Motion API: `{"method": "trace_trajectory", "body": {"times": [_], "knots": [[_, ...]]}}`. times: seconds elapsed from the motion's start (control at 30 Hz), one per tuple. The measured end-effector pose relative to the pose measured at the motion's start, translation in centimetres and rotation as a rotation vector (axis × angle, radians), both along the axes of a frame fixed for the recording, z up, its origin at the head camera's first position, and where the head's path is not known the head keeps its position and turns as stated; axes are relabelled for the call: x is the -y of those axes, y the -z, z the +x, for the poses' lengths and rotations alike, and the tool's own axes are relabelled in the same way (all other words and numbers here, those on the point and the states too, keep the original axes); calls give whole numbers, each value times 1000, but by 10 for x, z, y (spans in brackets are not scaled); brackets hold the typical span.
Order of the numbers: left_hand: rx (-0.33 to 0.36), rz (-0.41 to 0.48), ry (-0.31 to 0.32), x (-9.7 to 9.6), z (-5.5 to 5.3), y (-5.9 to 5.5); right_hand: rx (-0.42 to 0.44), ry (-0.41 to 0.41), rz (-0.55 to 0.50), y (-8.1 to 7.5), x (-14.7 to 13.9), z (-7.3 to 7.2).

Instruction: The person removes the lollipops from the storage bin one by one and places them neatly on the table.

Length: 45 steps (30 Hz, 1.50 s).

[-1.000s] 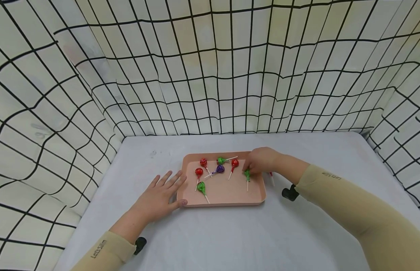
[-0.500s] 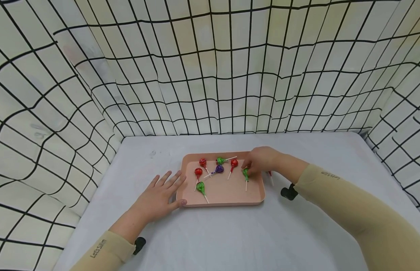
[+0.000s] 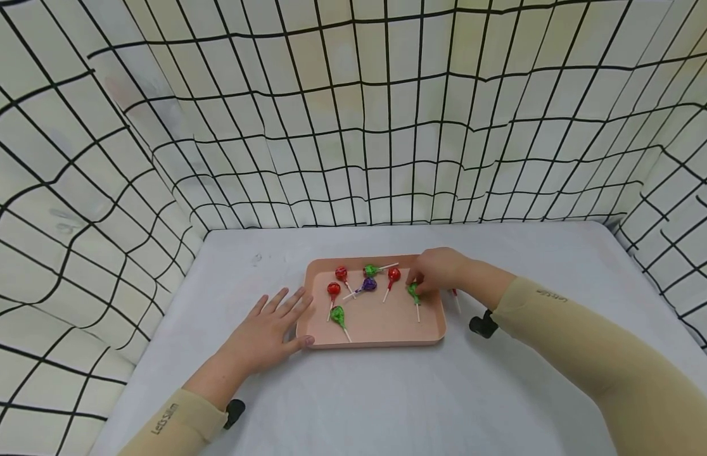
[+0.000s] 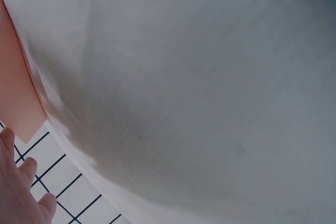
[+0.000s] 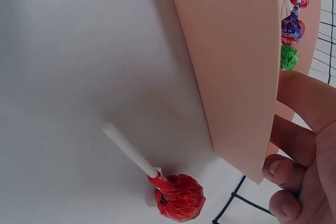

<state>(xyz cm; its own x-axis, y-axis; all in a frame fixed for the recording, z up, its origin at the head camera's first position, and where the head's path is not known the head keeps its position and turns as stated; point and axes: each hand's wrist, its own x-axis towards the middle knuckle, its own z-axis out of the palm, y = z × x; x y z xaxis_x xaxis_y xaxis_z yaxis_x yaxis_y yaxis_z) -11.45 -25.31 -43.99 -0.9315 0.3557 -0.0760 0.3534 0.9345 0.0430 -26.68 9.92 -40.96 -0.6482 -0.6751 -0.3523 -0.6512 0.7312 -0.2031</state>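
Observation:
A shallow pink tray (image 3: 382, 326) lies on the white table with several wrapped lollipops in it. At its right side my right hand (image 3: 439, 269) reaches over the rim and pinches the wrapped head of a green lollipop (image 3: 413, 289), its white stick pointing toward me. My left hand (image 3: 268, 335) is spread with straight fingers at the tray's left edge, thumb on the near left corner. Outside the tray, beneath my right wrist, lies a red lollipop (image 5: 180, 198), mostly hidden in the head view.
Left in the tray are a red lollipop (image 3: 333, 289) and a green lollipop (image 3: 337, 315). A purple lollipop (image 3: 369, 284), another green lollipop (image 3: 370, 270) and a red lollipop (image 3: 394, 274) sit near its back. White walls with a black grid (image 3: 388, 126) enclose the table.
The stick end of the green lollipop in my right hand has swung slightly to the right. My left hand stays in place at the tray's edge.

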Motion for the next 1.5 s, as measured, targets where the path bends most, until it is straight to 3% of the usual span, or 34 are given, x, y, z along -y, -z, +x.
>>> {"method": "trace_trajectory", "body": {"times": [0.47,0.9,1.17,1.27,1.5], "knots": [[0,8,8,0,0,-2,-22,6,-18,3,-1,0],[-6,17,7,-1,-2,-2,-3,114,-68,-10,-9,-5],[-4,15,8,-2,-3,-2,-11,150,-160,-25,-26,-3],[8,26,3,-2,-2,-2,-46,130,-166,-27,-34,-3],[8,32,-10,-1,0,0,-60,163,-190,-27,-59,-4]]}}
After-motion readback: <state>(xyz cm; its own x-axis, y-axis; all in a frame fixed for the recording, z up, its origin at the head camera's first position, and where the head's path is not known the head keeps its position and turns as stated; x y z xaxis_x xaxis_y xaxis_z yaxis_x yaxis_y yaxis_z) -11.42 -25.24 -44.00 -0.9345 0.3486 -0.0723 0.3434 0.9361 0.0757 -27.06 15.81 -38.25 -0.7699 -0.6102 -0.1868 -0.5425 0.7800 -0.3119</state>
